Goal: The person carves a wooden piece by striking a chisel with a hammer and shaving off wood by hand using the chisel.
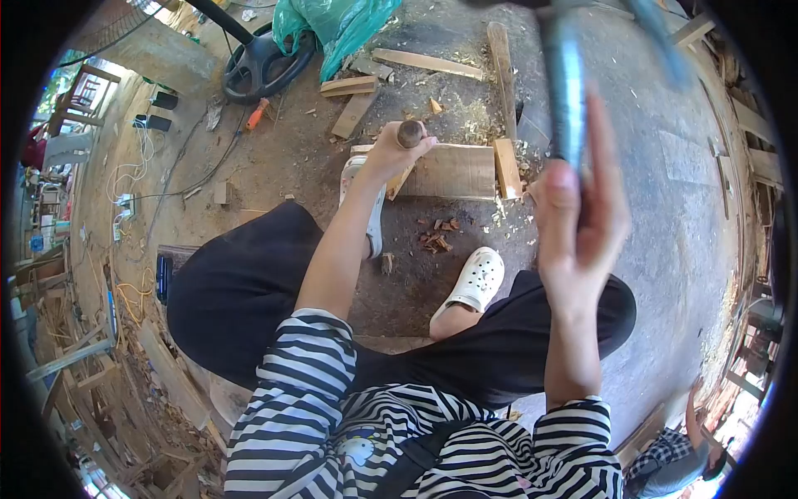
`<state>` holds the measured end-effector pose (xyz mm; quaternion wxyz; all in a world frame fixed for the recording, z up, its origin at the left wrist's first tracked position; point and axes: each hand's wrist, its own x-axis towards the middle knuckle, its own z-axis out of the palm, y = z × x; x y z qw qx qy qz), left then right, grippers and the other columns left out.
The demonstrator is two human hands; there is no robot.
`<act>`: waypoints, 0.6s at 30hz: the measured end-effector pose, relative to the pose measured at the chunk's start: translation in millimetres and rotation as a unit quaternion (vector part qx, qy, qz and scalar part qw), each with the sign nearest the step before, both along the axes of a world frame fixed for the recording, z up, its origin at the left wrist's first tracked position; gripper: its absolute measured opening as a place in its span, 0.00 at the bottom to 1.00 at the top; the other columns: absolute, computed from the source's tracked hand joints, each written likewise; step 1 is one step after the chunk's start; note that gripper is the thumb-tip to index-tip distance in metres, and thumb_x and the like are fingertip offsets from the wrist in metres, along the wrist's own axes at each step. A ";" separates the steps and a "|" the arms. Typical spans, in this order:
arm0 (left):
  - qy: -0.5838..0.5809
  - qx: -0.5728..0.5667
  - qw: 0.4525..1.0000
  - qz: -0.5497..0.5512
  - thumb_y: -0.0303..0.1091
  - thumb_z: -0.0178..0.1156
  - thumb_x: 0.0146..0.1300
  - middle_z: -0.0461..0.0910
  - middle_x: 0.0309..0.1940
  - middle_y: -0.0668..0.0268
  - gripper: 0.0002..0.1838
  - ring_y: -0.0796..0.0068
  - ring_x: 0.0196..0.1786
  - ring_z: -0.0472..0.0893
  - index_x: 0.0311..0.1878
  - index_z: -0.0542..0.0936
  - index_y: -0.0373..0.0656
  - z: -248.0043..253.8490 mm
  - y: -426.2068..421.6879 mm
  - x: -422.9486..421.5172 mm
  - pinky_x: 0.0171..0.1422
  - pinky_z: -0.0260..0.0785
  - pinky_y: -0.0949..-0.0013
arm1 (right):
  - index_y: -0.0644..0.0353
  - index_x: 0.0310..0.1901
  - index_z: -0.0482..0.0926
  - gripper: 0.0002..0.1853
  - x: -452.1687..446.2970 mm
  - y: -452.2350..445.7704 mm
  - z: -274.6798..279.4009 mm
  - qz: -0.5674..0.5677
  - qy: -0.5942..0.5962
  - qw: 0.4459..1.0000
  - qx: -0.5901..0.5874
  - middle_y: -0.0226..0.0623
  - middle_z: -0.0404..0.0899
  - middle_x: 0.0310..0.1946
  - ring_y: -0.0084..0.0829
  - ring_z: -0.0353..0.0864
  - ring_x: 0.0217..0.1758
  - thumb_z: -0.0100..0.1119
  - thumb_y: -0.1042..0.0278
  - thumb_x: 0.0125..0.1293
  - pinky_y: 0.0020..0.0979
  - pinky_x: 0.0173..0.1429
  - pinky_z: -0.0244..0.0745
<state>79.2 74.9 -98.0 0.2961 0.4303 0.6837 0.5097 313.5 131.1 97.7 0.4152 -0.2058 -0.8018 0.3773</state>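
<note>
A: Left hand [389, 156], state?

B: Fingers wrapped around a round wooden handle [409, 133], butt end facing the camera. Handle stands above the left end of the board [453, 172], which lies near the floor [665, 283]. Lower tip hidden; contact with board cannot be told.

A: Right hand [586, 218]?

B: Holds a metal-shafted tool [568, 96] up near the camera. Thumb against the shaft, at least one finger laid out straight; blur hides the others. Tool head mostly out of frame.

A: Main hazard, in your judgement?

B: An off-centre blow, if the tool comes down on the handle. The butt is small and the left fingers sit just below it; knuckles could take the hit. Cause: poor aim or a loose right grip.

A: Secondary?

B: Board slipping, if poorly braced. The left shoe [351, 185] is right beside that end, so a skidding edge could reach the foot.
</note>
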 end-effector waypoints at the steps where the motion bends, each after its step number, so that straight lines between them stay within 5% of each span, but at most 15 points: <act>1: -0.005 0.010 1.000 -0.002 0.33 0.64 0.61 0.68 0.18 0.79 0.13 0.88 0.25 0.66 0.23 0.75 0.42 0.8 0.2 0.6 0.30 0.58 0.75 | 0.63 0.73 0.55 0.28 0.9 0.1 8.4 0.019 0.030 0.999 0.013 0.23 0.69 0.18 0.11 0.61 0.16 0.46 0.66 0.75 0.19 0.19 0.49; 2: 0.002 0.003 1.000 -0.002 0.32 0.64 0.61 0.69 0.18 0.78 0.12 0.88 0.24 0.67 0.23 0.75 0.41 2.6 0.2 0.4 0.29 0.59 0.75 | 0.63 0.73 0.55 0.28 0.4 -2.1 9.5 0.021 0.032 0.999 0.017 0.23 0.69 0.18 0.11 0.61 0.16 0.46 0.66 0.75 0.19 0.19 0.49; 7: -0.001 0.035 0.999 0.002 0.33 0.65 0.60 0.71 0.17 0.74 0.13 0.84 0.23 0.68 0.23 0.76 0.39 -12.3 -0.5 -3.9 0.29 0.61 0.71 | 0.65 0.72 0.58 0.28 -15.8 -26.7 -13.1 -0.065 0.005 0.996 0.060 0.61 0.78 0.51 0.42 0.85 0.45 0.47 0.71 0.71 0.36 0.48 0.78; 9: 0.002 0.016 1.000 0.002 0.32 0.65 0.60 0.75 0.20 0.75 0.10 0.85 0.27 0.72 0.26 0.78 0.39 -8.1 -2.4 -3.3 0.32 0.64 0.73 | 0.56 0.72 0.61 0.30 -16.4 -29.9 -62.4 -0.004 -0.172 0.985 0.022 0.59 0.80 0.34 0.44 0.84 0.29 0.49 0.75 0.68 0.37 0.35 0.76; 12: -0.030 0.046 0.998 0.010 0.34 0.65 0.60 0.75 0.20 0.72 0.11 0.83 0.27 0.72 0.27 0.78 0.39 1.9 2.0 0.2 0.33 0.64 0.71 | 0.50 0.71 0.64 0.31 -16.2 -27.7 -63.7 0.013 -0.218 0.974 -0.064 0.54 0.76 0.23 0.46 0.79 0.22 0.51 0.78 0.65 0.36 0.30 0.72; 15: 0.024 0.035 0.999 -0.002 0.34 0.65 0.60 0.71 0.18 0.73 0.12 0.83 0.25 0.69 0.25 0.76 0.39 -9.6 0.3 -1.5 0.32 0.62 0.70 | 0.54 0.70 0.64 0.29 -14.3 -23.5 -6.0 -0.024 -0.131 0.989 0.063 0.55 0.81 0.33 0.30 0.78 0.21 0.49 0.77 0.67 0.33 0.30 0.71; 18: 0.024 0.024 0.999 -0.005 0.33 0.64 0.60 0.69 0.17 0.73 0.12 0.83 0.25 0.68 0.25 0.75 0.39 -5.1 0.3 -2.5 0.32 0.62 0.69 | 0.55 0.71 0.62 0.29 -15.9 -34.6 2.7 -0.081 -0.001 0.996 -0.028 0.54 0.82 0.37 0.24 0.77 0.22 0.50 0.75 0.68 0.33 0.29 0.70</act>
